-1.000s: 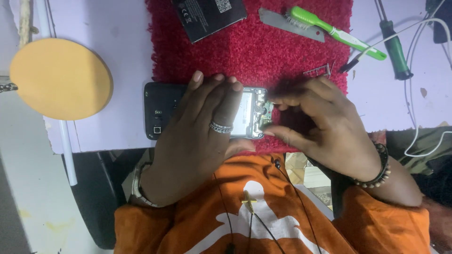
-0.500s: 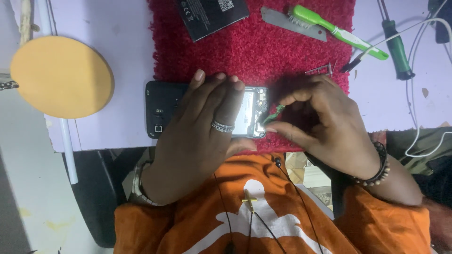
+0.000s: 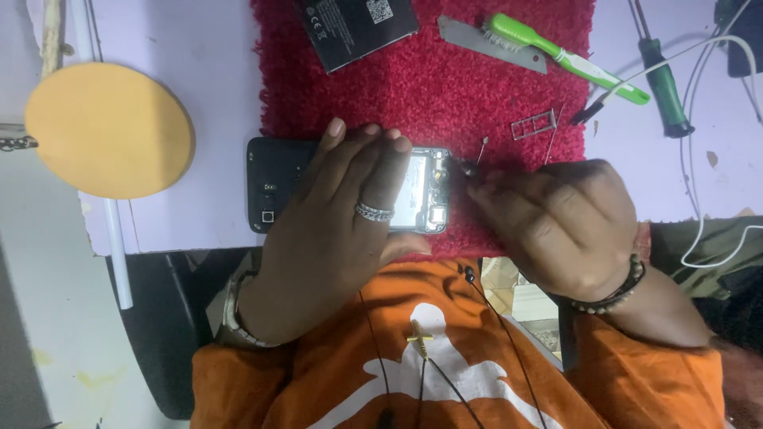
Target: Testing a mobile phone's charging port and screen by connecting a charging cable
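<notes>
Head view: opened phone, battery out at 12 o'clock; left hand presses it flat, right hand pinches tweezers at board; reassembly outstanding.

A phone repair bench: opened phone on a red mat, screwdriver at two o'clock, battery at twelve.

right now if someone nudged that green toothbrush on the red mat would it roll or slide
The green toothbrush probably would not roll: it lies flat with its bristle head against a grey blade. The red mat is shaggy, so it would likely drag rather than slide. It looks thin and plastic, so probably light.
</notes>
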